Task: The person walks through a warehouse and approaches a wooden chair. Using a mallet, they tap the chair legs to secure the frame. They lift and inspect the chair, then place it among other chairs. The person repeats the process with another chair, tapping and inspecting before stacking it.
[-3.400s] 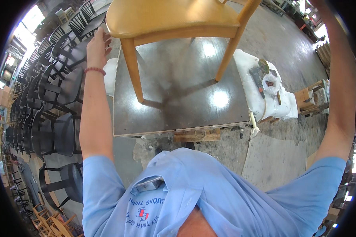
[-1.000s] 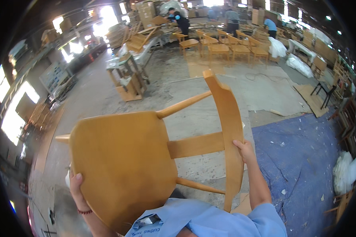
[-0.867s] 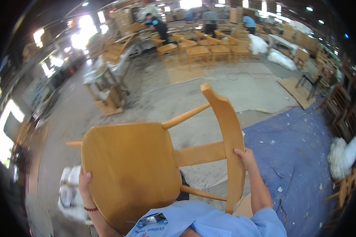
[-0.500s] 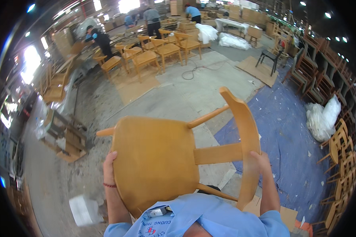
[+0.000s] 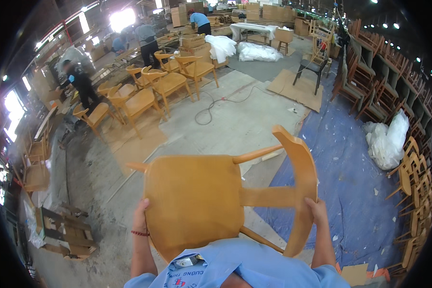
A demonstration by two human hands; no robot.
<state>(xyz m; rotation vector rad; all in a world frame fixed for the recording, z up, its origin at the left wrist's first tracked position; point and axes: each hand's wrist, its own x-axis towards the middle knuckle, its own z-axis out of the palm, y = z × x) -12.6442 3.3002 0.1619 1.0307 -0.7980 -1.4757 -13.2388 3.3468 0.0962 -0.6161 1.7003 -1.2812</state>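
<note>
Right, you've got the light wooden chair (image 5: 201, 192) up in front of your chest, backrest (image 5: 303, 182) to your right. Your left hand (image 5: 139, 217) clamps the seat's edge, your right hand (image 5: 318, 212) the backrest, thumbs on top, other fingers hidden. A blue sheet (image 5: 355, 192) covers the floor rightward; more wooden chairs (image 5: 169, 84) stand ahead, leftward.

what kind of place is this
Probably a furniture workshop or factory: besides the held wooden chair, a group of similar chairs stands ahead, reddish-brown chairs are stacked high on the right, and cardboard boxes are piled toward the back.
</note>
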